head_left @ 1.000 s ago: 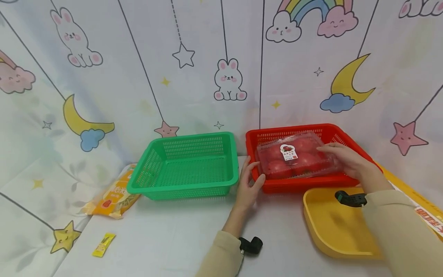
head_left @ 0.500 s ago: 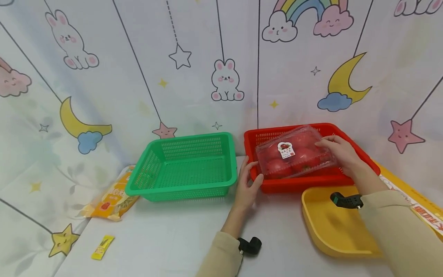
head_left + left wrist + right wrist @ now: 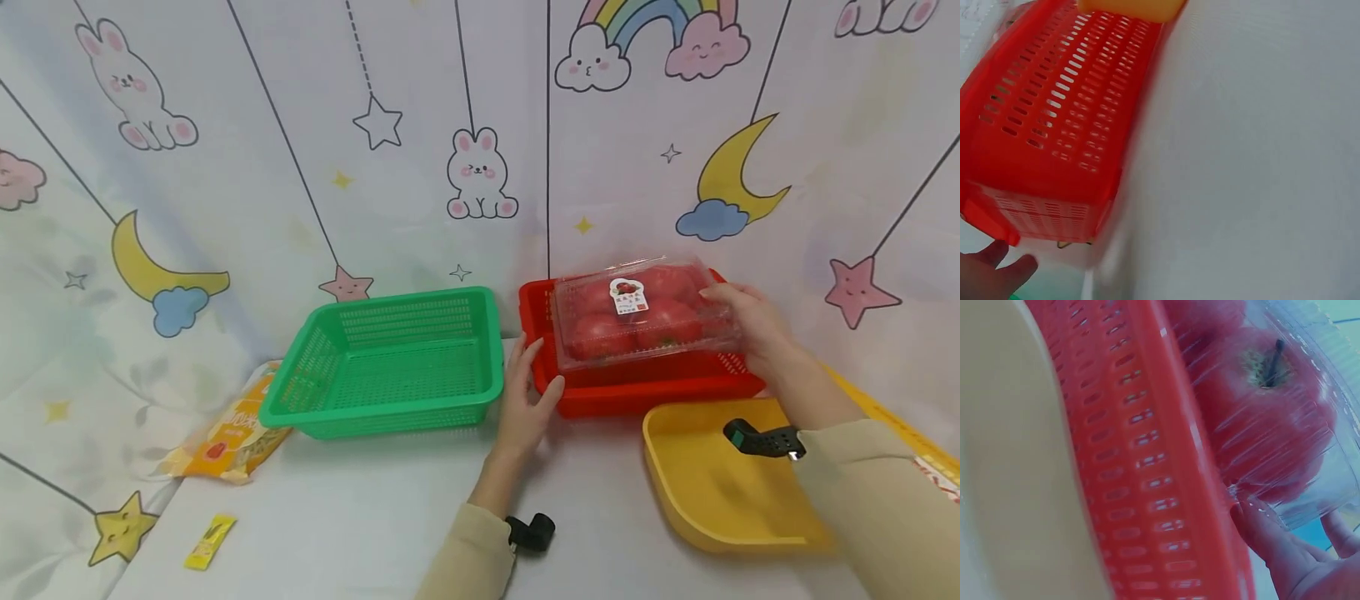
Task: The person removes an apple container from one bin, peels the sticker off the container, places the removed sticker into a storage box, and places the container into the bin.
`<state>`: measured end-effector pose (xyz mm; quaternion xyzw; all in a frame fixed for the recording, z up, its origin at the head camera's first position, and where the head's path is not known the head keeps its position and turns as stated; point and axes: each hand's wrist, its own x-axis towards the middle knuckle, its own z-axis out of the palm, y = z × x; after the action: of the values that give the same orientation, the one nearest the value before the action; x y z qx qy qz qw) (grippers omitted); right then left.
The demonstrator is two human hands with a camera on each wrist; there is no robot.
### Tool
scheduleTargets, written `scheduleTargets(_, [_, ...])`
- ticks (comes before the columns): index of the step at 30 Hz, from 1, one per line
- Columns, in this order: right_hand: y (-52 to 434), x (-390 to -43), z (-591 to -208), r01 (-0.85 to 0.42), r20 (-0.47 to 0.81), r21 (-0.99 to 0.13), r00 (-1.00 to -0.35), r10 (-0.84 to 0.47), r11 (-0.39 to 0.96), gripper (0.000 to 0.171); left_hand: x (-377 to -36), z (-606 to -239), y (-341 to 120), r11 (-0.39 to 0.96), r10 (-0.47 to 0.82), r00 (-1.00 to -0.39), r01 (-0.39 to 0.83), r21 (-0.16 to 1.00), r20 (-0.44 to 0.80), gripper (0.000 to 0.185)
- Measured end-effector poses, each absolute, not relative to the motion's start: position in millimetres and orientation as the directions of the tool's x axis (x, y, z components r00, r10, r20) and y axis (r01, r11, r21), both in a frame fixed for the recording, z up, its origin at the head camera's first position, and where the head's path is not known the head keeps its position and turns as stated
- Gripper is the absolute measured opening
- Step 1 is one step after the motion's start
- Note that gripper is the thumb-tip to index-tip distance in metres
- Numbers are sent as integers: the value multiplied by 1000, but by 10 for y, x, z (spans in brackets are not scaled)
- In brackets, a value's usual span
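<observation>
A clear plastic box of red apples (image 3: 637, 329) with a white label is tilted above the red basket (image 3: 637, 398). My right hand (image 3: 759, 333) grips the box by its right end, thumb on the near side. In the right wrist view one apple (image 3: 1266, 419) with a dark stem shows through the plastic, and fingers of my right hand (image 3: 1297, 562) bend round the box. My left hand (image 3: 522, 417) is at the red basket's left end, its fingers spread and holding nothing. In the left wrist view a fingertip of my left hand (image 3: 991, 275) touches the basket's rim.
A green basket (image 3: 382, 412) stands left of the red one. In front of the red basket is a yellow tray (image 3: 720, 467). An orange snack bag (image 3: 236, 433) and a small yellow packet (image 3: 210, 542) lie at the left. A patterned curtain (image 3: 300, 108) hangs behind.
My right hand has lifted the box of apples up out of the red basket, tilting it. My left hand has stayed at the basket's left end. The head view has shifted slightly.
</observation>
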<state>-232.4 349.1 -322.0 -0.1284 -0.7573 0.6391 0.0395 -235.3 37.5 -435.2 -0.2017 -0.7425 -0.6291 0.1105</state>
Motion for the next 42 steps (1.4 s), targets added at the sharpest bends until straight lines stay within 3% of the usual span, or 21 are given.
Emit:
scheduleTargets(5, [3425, -2242, -3129, 90, -71, -993, -971, 230, 73, 30, -2256, -4199, 360, 289, 140, -857, 514, 808, 496, 76])
scheduleTargets(10, [3312, -2113, -3067, 48, -51, -999, -978, 201, -18, 31, -2134, -3958, 303, 337, 110, -836, 540, 771, 538, 73])
scheduleTargets(18, [2992, -1881, -3014, 42, -55, -995, -987, 151, -89, 32, -1991, -3688, -38, 141, 100, -837, 546, 826, 537, 67])
scheduleTargets(29, [2488, -1566, -3146, 64, -81, -982, -992, 92, -180, 25, -1746, -3674, -565, -5, 210, -913, 355, 935, 349, 65])
scheduleTargets(35, [2304, -1446, -3326, 72, -73, -994, -997, 5, -84, 25, -1559, -3708, -830, 4, 214, -933, 296, 955, 289, 67])
scheduleTargets(42, [2179, -1321, -3444, 17, -30, -995, -991, -133, 96, 63, -1334, -3701, -1126, -26, 216, -946, 240, 970, 240, 71])
